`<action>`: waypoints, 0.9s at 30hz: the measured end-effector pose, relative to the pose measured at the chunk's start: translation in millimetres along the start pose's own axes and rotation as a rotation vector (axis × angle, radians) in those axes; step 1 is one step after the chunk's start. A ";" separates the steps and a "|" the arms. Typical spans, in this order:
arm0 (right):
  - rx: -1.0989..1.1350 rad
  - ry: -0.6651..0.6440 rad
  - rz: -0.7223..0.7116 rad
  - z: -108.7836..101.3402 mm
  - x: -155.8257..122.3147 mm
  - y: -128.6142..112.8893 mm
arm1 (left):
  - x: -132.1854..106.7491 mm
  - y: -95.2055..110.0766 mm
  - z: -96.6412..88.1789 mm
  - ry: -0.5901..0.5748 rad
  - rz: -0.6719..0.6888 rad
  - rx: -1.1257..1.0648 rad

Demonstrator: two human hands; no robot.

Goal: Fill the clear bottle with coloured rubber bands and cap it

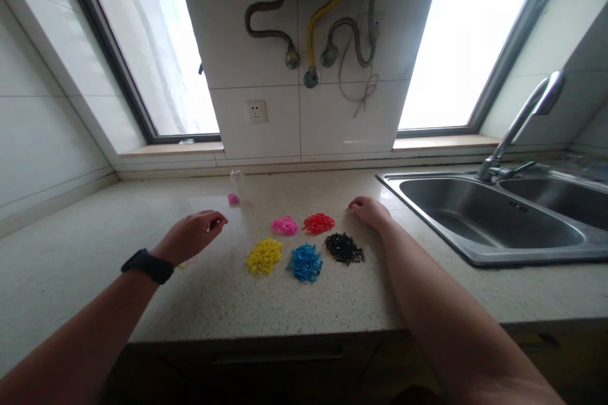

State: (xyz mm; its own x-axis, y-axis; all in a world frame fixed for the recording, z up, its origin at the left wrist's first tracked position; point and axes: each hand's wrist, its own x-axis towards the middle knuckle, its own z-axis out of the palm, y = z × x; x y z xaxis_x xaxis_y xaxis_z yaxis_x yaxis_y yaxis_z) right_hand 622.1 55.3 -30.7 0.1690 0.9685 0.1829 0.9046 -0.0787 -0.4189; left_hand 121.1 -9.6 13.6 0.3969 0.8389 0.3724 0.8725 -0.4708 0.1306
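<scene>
Five piles of small stringy pieces, like little rubber bands, lie on the pale counter: a pink pile (284,225), a red pile (318,223), a yellow pile (265,257), a blue pile (305,262) and a black pile (344,248). My left hand (197,232), with a dark watch (148,266) on its wrist, is left of the yellow pile. Its fingers are curled and nothing shows in them. My right hand (369,210) rests right of the red pile, fingers curled together, with no held thing visible. A few pale pieces (189,262) lie partly hidden by my left wrist.
A clear container (236,181) and a small pink object (232,199) stand beyond my left hand. On the right is a steel double sink (468,258) with a faucet (520,120). Hoses (311,25) and a wall socket (257,111) are on the tiled back wall.
</scene>
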 end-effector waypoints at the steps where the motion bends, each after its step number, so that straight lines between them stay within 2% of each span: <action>1: 0.001 0.000 -0.001 0.0 -0.1 0.1 | -5.3 -13.3 1.9 0.004 -0.016 0.013; 6: 0.004 0.000 0.001 2.2 2.4 3.6 | -21.8 -72.6 12.9 0.005 -0.102 -0.003; 10: 0.006 0.002 -0.009 4.6 5.6 7.2 | -26.9 -102.9 21.6 -0.035 -0.237 -0.092; 14: 0.015 -0.009 -0.046 5.3 6.1 8.8 | -29.4 -109.9 27.6 -0.078 -0.315 -0.125; 22: 0.023 0.002 -0.080 5.4 2.4 7.1 | -32.1 -110.3 29.1 -0.018 -0.306 -0.169; 27: 0.037 0.000 -0.078 6.5 0.9 6.6 | -32.7 -110.4 28.5 -0.021 -0.315 -0.146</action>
State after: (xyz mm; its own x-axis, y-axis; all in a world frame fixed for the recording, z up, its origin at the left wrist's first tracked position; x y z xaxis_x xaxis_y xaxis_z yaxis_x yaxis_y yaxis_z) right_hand 625.7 57.2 -39.1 0.0985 0.9712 0.2168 0.9000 0.0060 -0.4358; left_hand 19.8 22.7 -39.2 0.1216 0.9539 0.2743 0.9039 -0.2206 0.3664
